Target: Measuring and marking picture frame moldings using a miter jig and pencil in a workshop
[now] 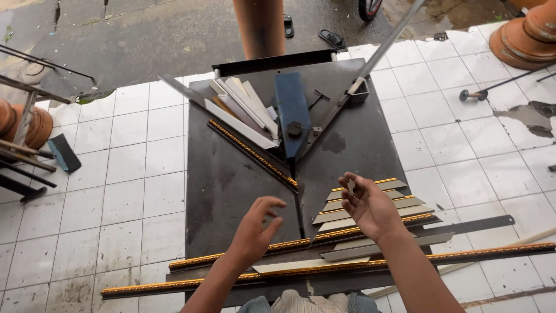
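1. Right hand (370, 206), palm up at centre right of the frame, pinches a small pale offcut (351, 185) between thumb and fingertips; left hand (255, 229), lower centre, is half-curled and empty.
2. Risk: the offcut is small and lightly held; a slack pinch would likely drop it among the stacked moulding pieces (370, 211) directly below.
3. Risk: gilt moulding strips (243, 255) overhang the dark steel plate (231, 179) at its lower edge; a wrist sweep could dislodge them.
4. Clearance: bare plate at centre left; blue cutter blade (292, 110) stands well apart, upper centre.
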